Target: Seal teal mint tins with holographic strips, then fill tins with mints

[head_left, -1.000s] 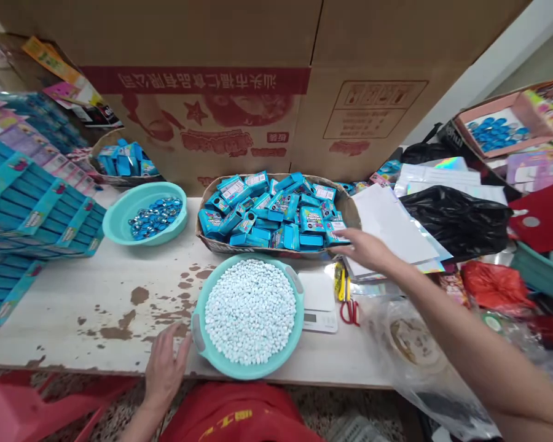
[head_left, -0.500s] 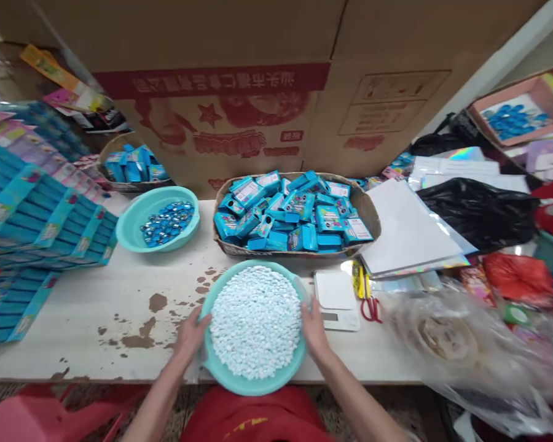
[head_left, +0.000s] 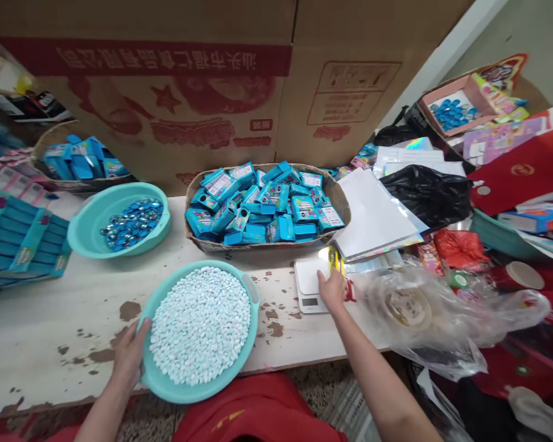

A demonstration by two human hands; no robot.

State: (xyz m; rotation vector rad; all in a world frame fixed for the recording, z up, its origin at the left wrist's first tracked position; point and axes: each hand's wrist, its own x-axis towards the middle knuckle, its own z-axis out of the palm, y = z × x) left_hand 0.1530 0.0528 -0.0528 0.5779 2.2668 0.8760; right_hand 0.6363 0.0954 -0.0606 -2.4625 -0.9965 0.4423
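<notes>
A turquoise plastic basin (head_left: 253,313) full of small pale mint-and-white candy-like pieces (head_left: 200,328) stands at the table's front edge. My left hand (head_left: 129,353) grips its left rim, fingers partly hidden beneath. My right hand (head_left: 333,291) is at the right side of a flat white digital scale (head_left: 308,277), thumb over its top plate and fingers curled at the edge. Just beyond those fingers lie red-handled scissors (head_left: 350,291) and a yellow-handled tool (head_left: 335,260), both partly covered by the hand.
Behind is a cut-down carton (head_left: 258,247) of small blue boxes. A second turquoise basin (head_left: 85,236) with shiny blue pieces stands at left, near stacked blue display trays (head_left: 23,239). White sheets (head_left: 373,215), a black bag (head_left: 428,190) and clear plastic (head_left: 396,307) crowd the right.
My right hand has left the basin's right rim and moved right to the scale. The basin has shifted left with my left hand still on it. The view has turned right.
</notes>
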